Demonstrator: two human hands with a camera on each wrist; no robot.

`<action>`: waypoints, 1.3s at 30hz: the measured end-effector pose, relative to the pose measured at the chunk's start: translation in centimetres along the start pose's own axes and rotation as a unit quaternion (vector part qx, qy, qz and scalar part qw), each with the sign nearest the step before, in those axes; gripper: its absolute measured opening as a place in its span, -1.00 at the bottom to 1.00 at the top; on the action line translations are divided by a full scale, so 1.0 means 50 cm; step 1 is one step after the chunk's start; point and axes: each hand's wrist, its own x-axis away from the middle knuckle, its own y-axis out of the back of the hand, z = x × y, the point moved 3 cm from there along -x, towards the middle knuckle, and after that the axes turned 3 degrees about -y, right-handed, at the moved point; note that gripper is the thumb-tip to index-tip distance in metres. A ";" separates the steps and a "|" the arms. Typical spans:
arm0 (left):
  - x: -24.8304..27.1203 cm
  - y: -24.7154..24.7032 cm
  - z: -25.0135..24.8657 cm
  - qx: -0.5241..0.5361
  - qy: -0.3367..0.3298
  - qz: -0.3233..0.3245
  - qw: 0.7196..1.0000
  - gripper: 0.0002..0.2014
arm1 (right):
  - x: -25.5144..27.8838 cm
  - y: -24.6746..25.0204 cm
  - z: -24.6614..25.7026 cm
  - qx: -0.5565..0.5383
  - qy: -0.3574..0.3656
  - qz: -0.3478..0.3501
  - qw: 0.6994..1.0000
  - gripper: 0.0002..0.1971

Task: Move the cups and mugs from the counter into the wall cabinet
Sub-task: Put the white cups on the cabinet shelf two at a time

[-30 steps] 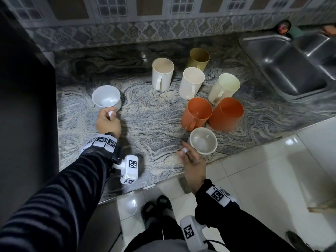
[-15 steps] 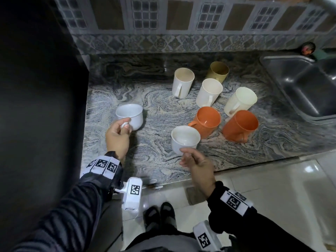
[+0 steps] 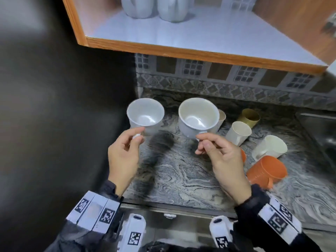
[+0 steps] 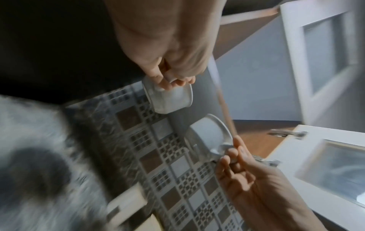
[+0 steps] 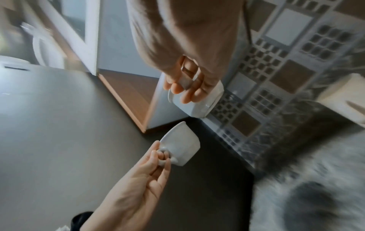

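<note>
We hold one small white ceramic cup [image 3: 145, 114] in left hand [image 3: 123, 157], wider white ceramic cup [image 3: 199, 117] in right hand [image 3: 225, 160], each pinched by the handle, both above the grey marbled counter [image 3: 190, 175]. Risks: cups tilting, rims clipping the wooden edge of the open wall cabinet [image 3: 200, 53].

Two cups [image 3: 145, 115]; six mugs [image 3: 238, 132]

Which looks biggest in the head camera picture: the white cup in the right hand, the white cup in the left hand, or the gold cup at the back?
1. White cup in right hand, though it may just be nearer the camera.
2. White cup in left hand, only slightly smaller.
3. Gold cup, far back and partly hidden, so true size unsure.
</note>
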 end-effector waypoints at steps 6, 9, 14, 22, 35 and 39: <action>0.018 0.069 -0.147 0.015 -0.153 -0.068 0.986 -0.65 | -0.014 -0.007 0.158 -0.042 0.142 0.027 0.989 -0.70; 0.014 0.080 -0.219 0.038 -0.208 -0.084 0.974 -0.66 | -0.035 -0.014 0.223 -0.100 0.159 0.025 0.982 -0.73; -0.068 0.065 -0.312 0.081 -0.231 -0.089 0.966 -0.71 | -0.115 -0.040 0.309 -0.128 0.156 0.031 0.979 -0.76; -0.230 0.019 -0.325 0.029 -0.178 -0.092 0.979 -0.74 | -0.279 -0.093 0.327 -0.091 0.061 0.006 0.994 -0.67; -0.318 -0.025 -0.310 -0.006 -0.143 -0.098 0.985 -0.74 | -0.353 -0.132 0.317 -0.035 0.012 0.002 0.999 -0.68; -0.341 -0.029 -0.306 -0.017 -0.139 -0.097 0.985 -0.73 | -0.363 -0.141 0.315 -0.033 0.001 0.005 0.999 -0.70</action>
